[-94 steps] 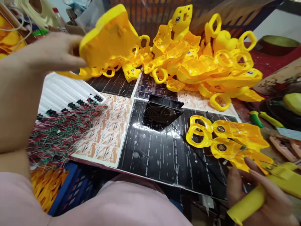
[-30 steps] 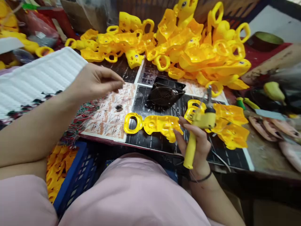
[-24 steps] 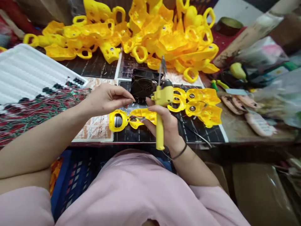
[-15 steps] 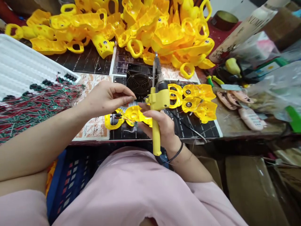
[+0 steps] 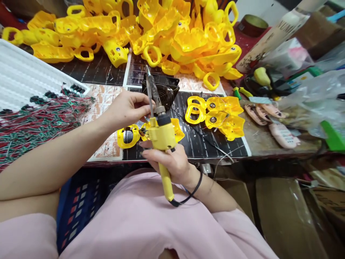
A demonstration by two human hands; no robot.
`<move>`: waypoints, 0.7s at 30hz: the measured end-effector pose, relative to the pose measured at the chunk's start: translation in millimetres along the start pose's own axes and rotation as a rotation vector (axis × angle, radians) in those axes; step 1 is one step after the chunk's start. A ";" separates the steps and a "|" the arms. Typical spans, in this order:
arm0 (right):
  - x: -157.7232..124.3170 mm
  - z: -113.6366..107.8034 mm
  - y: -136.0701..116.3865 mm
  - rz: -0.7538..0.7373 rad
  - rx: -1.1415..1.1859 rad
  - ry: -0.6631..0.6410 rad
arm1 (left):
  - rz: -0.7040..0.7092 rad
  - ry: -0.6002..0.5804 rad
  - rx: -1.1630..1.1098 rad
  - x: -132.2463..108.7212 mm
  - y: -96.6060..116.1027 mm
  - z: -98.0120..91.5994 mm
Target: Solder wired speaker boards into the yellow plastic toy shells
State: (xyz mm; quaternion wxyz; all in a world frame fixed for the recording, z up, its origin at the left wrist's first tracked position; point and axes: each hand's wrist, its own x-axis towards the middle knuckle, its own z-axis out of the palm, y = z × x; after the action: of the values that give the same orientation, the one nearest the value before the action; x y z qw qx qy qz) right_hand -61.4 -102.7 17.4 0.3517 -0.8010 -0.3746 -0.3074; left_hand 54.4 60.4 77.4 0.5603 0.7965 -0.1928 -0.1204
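Right hand: the right hand (image 5: 172, 162) is gripping the yellow soldering iron (image 5: 161, 138) by its handle, tip tilting up and away.
Yellow shell: the yellow shell (image 5: 129, 136) is lying on the black mat (image 5: 199, 140) just beyond the right hand, under the iron.
Left hand: the left hand (image 5: 126, 108) is hovering above the shell, fingers pinching together on something too small to make out.
Fan: a black fan (image 5: 165, 91) is sitting just past the left hand.
Wires: a heap of red and green wires (image 5: 37, 120) is lying left of the left hand.
Pile: a pile of yellow shells (image 5: 167, 36) is lying farthest off.
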 end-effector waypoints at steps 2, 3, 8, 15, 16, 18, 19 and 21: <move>-3.7 0.2 3.2 0.045 -0.057 0.103 | -0.043 0.023 -0.057 1.0 -5.0 -2.6; -6.0 -0.8 5.8 0.079 -0.088 0.150 | -0.060 0.035 -0.079 1.3 -8.2 -4.3; -19.4 -6.3 23.9 0.175 -0.230 0.174 | -0.092 0.093 -0.152 0.8 -23.3 -9.7; -35.8 -8.1 43.7 0.196 -0.295 0.122 | -0.091 0.110 -0.159 -0.2 -31.7 -13.9; -36.4 -8.4 45.6 0.189 -0.292 0.095 | -0.094 0.110 -0.174 -0.2 -32.4 -14.6; -36.3 -7.6 49.0 0.177 -0.290 0.065 | -0.100 0.113 -0.172 -0.2 -32.9 -14.1; -35.5 -6.4 50.6 0.178 -0.296 0.065 | -0.103 0.114 -0.159 -0.1 -32.6 -13.0; -33.2 -3.0 53.7 0.184 -0.308 0.085 | -0.109 0.106 -0.133 -0.2 -30.8 -10.2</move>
State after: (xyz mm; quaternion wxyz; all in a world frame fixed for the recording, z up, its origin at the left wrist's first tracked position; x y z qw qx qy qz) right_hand -35.8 -143.2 -23.9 0.2673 -0.8624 -0.2330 -0.3612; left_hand 63.7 78.3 52.0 0.6141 0.7720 -0.1110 -0.1211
